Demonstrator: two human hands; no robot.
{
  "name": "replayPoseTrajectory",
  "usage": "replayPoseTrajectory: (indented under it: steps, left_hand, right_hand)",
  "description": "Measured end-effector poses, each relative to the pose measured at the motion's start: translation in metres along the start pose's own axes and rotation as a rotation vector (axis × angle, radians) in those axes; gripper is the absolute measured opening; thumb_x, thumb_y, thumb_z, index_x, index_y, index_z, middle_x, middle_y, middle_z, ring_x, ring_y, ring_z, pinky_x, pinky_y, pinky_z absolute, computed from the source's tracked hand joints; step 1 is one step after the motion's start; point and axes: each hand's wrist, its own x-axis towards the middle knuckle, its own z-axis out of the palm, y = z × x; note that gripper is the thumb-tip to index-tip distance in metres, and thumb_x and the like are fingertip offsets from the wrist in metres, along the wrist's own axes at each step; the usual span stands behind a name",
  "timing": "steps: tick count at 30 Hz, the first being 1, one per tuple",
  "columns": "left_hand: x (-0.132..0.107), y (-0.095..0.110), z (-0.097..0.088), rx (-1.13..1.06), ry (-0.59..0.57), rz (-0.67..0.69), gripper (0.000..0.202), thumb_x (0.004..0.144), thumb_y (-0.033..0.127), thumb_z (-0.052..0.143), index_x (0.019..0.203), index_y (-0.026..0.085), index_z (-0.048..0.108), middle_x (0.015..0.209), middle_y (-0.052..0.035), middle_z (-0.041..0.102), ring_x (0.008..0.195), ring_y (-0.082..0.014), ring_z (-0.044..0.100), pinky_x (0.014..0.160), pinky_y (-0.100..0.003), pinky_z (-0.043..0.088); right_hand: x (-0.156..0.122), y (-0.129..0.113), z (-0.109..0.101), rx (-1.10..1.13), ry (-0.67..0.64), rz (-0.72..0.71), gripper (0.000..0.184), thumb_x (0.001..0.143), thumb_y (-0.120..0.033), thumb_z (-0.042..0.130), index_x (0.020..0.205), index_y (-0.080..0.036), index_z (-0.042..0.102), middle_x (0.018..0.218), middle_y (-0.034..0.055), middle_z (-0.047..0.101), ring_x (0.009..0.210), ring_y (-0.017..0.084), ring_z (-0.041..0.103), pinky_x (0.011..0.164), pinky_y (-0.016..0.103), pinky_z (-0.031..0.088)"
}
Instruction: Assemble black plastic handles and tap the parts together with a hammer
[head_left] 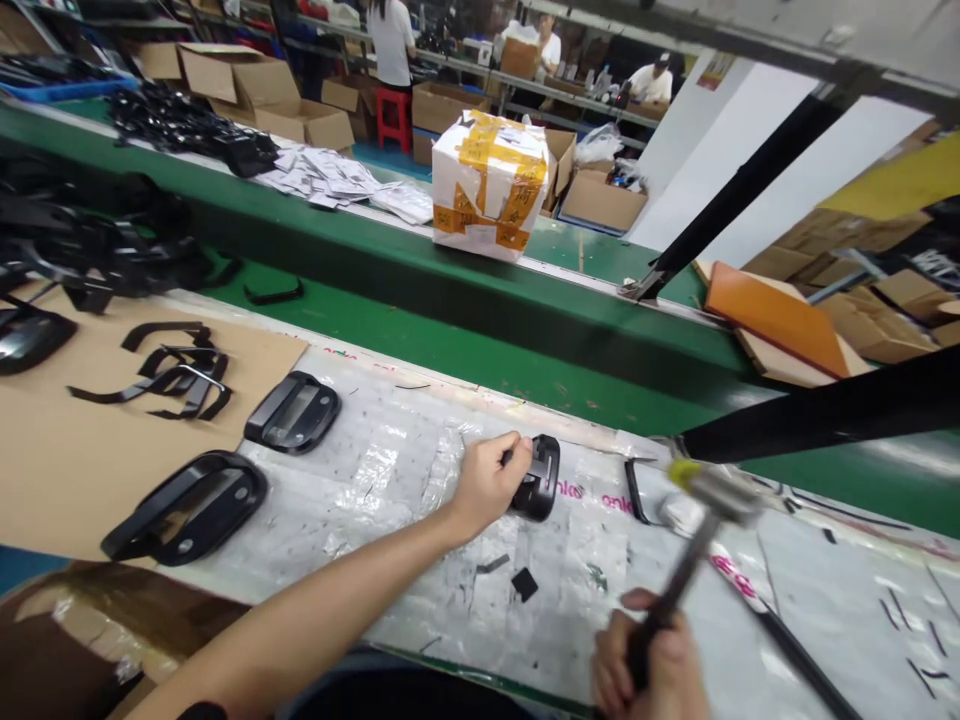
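Note:
My left hand (pixel 489 482) is closed around a black plastic frame part (pixel 541 478) standing on edge on the plastic-covered bench (pixel 390 470). My right hand (pixel 651 665), at the bottom edge, is shut on the dark handle of a hammer (pixel 705 520). The hammer's metal head with a yellow tip is raised and blurred, just right of the part. A thin black U-shaped trim piece (pixel 636 490) lies under the hammer head.
Two black frame parts (pixel 294 411) (pixel 189 506) lie left on the bench by a cardboard sheet (pixel 67 450) with thin trims (pixel 176 372). A green conveyor (pixel 465 340) runs behind, carrying a taped box (pixel 489 185). Small black scraps (pixel 523 583) lie near me. People work far back.

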Motion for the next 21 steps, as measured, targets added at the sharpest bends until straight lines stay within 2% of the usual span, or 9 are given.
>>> replayPoseTrajectory:
  steps: [3, 6, 8, 10, 12, 14, 17, 19, 21]
  left_hand:
    - [0.002, 0.001, -0.001, -0.036, 0.010, -0.013, 0.046, 0.101, 0.044, 0.050, 0.063, 0.022, 0.035, 0.058, 0.0055, 0.031, 0.057, -0.0121, 0.034, 0.058, -0.031, 0.023]
    - [0.010, 0.003, -0.003, -0.177, -0.022, -0.088, 0.051, 0.098, 0.056, 0.055, 0.064, 0.022, 0.038, 0.060, 0.0057, 0.033, 0.058, -0.0119, 0.033, 0.058, -0.029, 0.024]
    - [0.018, 0.006, -0.006, -0.364, -0.080, -0.250, 0.060, 0.092, 0.069, 0.060, 0.063, 0.024, 0.034, 0.057, 0.0072, 0.029, 0.054, -0.0107, 0.028, 0.054, -0.028, 0.022]
    - [0.025, 0.010, -0.010, -0.609, -0.175, -0.491, 0.064, 0.088, 0.075, 0.060, 0.062, 0.025, 0.031, 0.054, 0.0091, 0.023, 0.049, -0.0091, 0.020, 0.050, -0.027, 0.019]
    - [0.028, 0.014, -0.013, -0.846, -0.283, -0.696, 0.056, 0.090, 0.066, 0.059, 0.061, 0.024, 0.036, 0.054, 0.0093, 0.023, 0.047, -0.0085, 0.020, 0.048, -0.025, 0.021]
    - [0.028, 0.017, -0.013, -1.018, -0.356, -0.817, 0.040, 0.091, 0.048, 0.060, 0.065, 0.021, 0.045, 0.055, 0.0082, 0.027, 0.047, -0.0085, 0.026, 0.049, -0.023, 0.029]
    - [0.021, 0.018, -0.007, -1.103, -0.425, -0.933, 0.026, 0.088, 0.033, 0.062, 0.070, 0.019, 0.049, 0.058, 0.0071, 0.032, 0.048, -0.0085, 0.035, 0.052, -0.022, 0.036]
    - [0.016, 0.016, -0.002, -1.065, -0.481, -0.952, 0.028, 0.089, 0.036, 0.065, 0.073, 0.019, 0.050, 0.060, 0.0068, 0.035, 0.050, -0.0089, 0.038, 0.053, -0.022, 0.036]
    - [0.012, 0.014, -0.001, -0.906, -0.511, -0.856, 0.032, 0.090, 0.045, 0.068, 0.079, 0.019, 0.052, 0.064, 0.0042, 0.044, 0.054, -0.0109, 0.044, 0.055, -0.023, 0.038]
  right_hand:
    - [0.004, 0.013, 0.009, -0.194, -0.121, 0.233, 0.073, 0.080, -0.094, 0.059, 0.104, -0.025, 0.052, 0.054, -0.0106, 0.034, 0.042, 0.007, 0.019, 0.036, 0.017, 0.017]
    - [0.008, 0.015, 0.001, -0.221, -0.147, 0.283, 0.072, 0.081, -0.091, 0.062, 0.104, -0.024, 0.053, 0.055, -0.0110, 0.033, 0.043, 0.005, 0.015, 0.036, 0.016, 0.013]
    - [0.009, 0.010, -0.010, -0.184, -0.119, 0.236, 0.068, 0.082, -0.088, 0.064, 0.103, -0.023, 0.053, 0.055, -0.0117, 0.033, 0.043, 0.005, 0.015, 0.037, 0.016, 0.015]
    - [0.010, 0.002, -0.017, -0.157, -0.083, 0.167, 0.064, 0.084, -0.083, 0.066, 0.101, -0.023, 0.054, 0.056, -0.0124, 0.030, 0.043, 0.004, 0.015, 0.039, 0.017, 0.014]
    - [0.013, -0.007, -0.017, -0.193, -0.027, 0.049, 0.060, 0.084, -0.077, 0.072, 0.104, -0.022, 0.056, 0.059, -0.0117, 0.031, 0.044, 0.005, 0.019, 0.041, 0.018, 0.016]
    - [0.020, -0.014, -0.011, -0.281, 0.031, -0.103, 0.058, 0.084, -0.068, 0.078, 0.114, -0.022, 0.060, 0.063, -0.0099, 0.035, 0.047, 0.007, 0.027, 0.044, 0.020, 0.023]
    - [0.037, -0.021, 0.002, -0.397, 0.068, -0.292, 0.060, 0.084, -0.058, 0.080, 0.127, -0.020, 0.064, 0.064, -0.0083, 0.037, 0.054, 0.012, 0.037, 0.053, 0.024, 0.035]
    - [0.048, -0.025, 0.010, -0.447, 0.058, -0.358, 0.048, 0.084, -0.058, 0.078, 0.109, -0.018, 0.072, 0.060, -0.0068, 0.038, 0.055, 0.014, 0.039, 0.056, 0.027, 0.038]
    - [0.053, -0.027, 0.017, -0.468, 0.049, -0.389, 0.044, 0.084, -0.061, 0.076, 0.080, -0.018, 0.069, 0.058, -0.0040, 0.040, 0.056, 0.015, 0.040, 0.056, 0.028, 0.037]
